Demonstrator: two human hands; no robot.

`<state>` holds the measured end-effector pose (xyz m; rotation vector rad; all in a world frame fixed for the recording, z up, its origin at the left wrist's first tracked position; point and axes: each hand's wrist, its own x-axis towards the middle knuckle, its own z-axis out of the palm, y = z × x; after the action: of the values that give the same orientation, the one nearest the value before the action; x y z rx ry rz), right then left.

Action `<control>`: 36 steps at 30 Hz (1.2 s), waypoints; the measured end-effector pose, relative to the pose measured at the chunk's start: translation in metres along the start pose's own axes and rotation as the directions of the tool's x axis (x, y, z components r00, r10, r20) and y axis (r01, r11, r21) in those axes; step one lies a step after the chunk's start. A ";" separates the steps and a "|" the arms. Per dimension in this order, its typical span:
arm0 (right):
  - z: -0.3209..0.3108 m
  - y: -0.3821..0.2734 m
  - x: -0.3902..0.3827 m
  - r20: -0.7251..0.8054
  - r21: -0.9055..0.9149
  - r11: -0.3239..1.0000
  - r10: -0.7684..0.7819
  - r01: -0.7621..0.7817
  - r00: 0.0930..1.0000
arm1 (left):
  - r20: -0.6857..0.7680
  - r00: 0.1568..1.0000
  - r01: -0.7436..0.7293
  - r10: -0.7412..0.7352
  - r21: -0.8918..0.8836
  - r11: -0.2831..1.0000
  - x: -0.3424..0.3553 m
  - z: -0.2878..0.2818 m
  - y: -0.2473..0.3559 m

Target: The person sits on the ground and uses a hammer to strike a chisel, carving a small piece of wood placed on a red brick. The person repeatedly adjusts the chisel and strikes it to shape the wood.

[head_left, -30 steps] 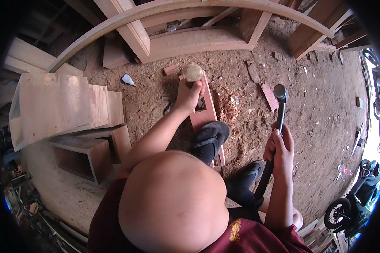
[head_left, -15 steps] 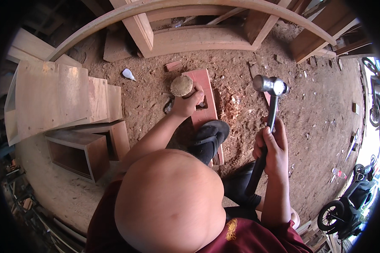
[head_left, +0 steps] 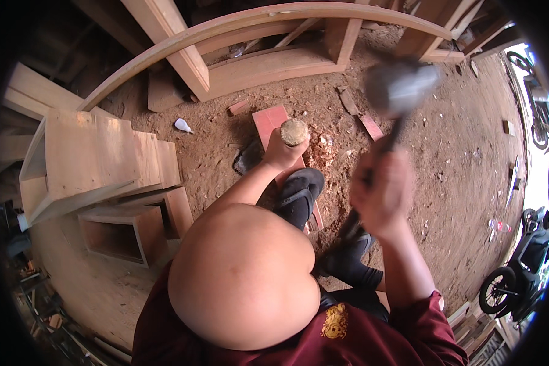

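Observation:
A wooden-handled chisel [head_left: 294, 132] stands in my left hand [head_left: 280, 152], its round, battered butt facing up and its blade hidden below. The hand is closed around the handle over a reddish wooden plank [head_left: 268, 118] on the ground. Gripped in my right hand [head_left: 385, 190] is a hammer [head_left: 402, 86], raised to the right of the plank; its metal head and the hand are smeared by motion. One sandalled foot [head_left: 304, 185] rests on the plank. Curled wood shavings [head_left: 323, 149] lie along the plank's right side.
Wooden frames [head_left: 274, 78] stand across the far side. Cabinet boxes [head_left: 122, 229] and stacked panels [head_left: 88, 158] occupy the left. A white squeeze bottle [head_left: 182, 125] and wood offcuts [head_left: 370, 127] lie on the dirt floor. A motorcycle [head_left: 518, 268] is parked at the right.
The chisel has moved right and its butt now looks smaller. My left hand now covers the hole seen in the plank earlier. The hammer has swung upward and blurred.

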<state>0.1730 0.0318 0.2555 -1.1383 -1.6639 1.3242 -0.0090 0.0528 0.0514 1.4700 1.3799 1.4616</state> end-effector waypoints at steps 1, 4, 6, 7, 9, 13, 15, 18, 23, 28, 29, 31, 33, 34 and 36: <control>0.007 0.018 -0.001 0.034 -0.294 0.955 -0.022 0.031 0.999 | -0.028 0.999 -0.033 0.033 0.021 0.999 0.001 0.003 0.004; 0.007 0.043 0.019 0.232 -0.510 0.834 0.368 -0.209 0.901 | 0.097 0.974 0.200 -0.203 0.038 0.979 -0.005 0.002 -0.023; -0.004 0.030 0.023 0.133 -0.384 0.889 0.320 -0.249 0.938 | 0.010 1.000 -0.004 0.004 -0.008 1.000 -0.001 0.011 -0.011; -0.005 0.018 0.020 0.097 -0.261 0.922 0.318 -0.284 0.943 | -0.006 1.000 0.031 -0.031 0.007 1.000 -0.003 0.006 -0.011; -0.007 -0.008 0.012 0.074 -0.076 0.977 0.203 -0.197 0.976 | 0.012 0.996 0.087 -0.087 0.061 0.994 -0.005 -0.004 -0.015; 0.005 0.032 -0.006 0.097 -0.371 0.923 0.150 -0.104 0.984 | 0.058 0.998 0.001 -0.007 0.093 0.996 -0.004 0.006 -0.012; 0.012 0.066 -0.004 0.194 -0.552 0.811 0.350 -0.193 0.916 | 0.039 0.998 -0.057 0.054 0.082 0.995 -0.001 0.006 -0.019; -0.002 0.048 -0.004 0.167 -0.169 0.937 0.333 -0.306 0.928 | 0.089 0.996 -0.038 0.028 0.115 0.993 0.002 0.010 -0.013; -0.002 0.025 -0.010 0.108 -0.026 0.996 0.092 -0.090 0.990 | 0.137 0.987 0.063 -0.083 0.148 0.987 0.001 -0.003 -0.008; 0.002 0.103 -0.026 0.235 -0.239 0.896 0.428 -0.375 0.873 | 0.168 0.983 0.070 -0.073 0.026 0.997 -0.029 0.010 -0.045; 0.002 0.107 -0.037 0.276 -0.087 0.839 0.539 -0.538 0.796 | 0.250 0.959 -0.171 0.130 0.146 0.974 -0.024 -0.009 -0.035; -0.003 0.106 -0.046 0.224 0.197 0.729 0.618 -0.655 0.754 | 0.064 0.990 0.137 -0.127 -0.205 0.969 -0.031 -0.028 -0.055; -0.012 0.112 -0.053 0.217 0.391 0.642 0.632 -0.660 0.744 | -0.056 0.989 0.086 -0.140 -0.552 0.830 -0.015 -0.040 -0.041; -0.016 0.106 -0.050 0.203 0.414 0.606 0.666 -0.679 0.718 | -0.067 0.987 0.083 -0.147 -0.572 0.816 -0.006 -0.044 -0.020; -0.025 0.107 -0.044 0.169 0.458 0.598 0.668 -0.658 0.725 | -0.021 0.989 0.106 -0.146 -0.582 0.806 0.002 -0.054 -0.017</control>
<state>0.2334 0.0087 0.1560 -1.4960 -0.7634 2.0419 -0.0653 0.0463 0.0458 0.9239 0.9141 1.6603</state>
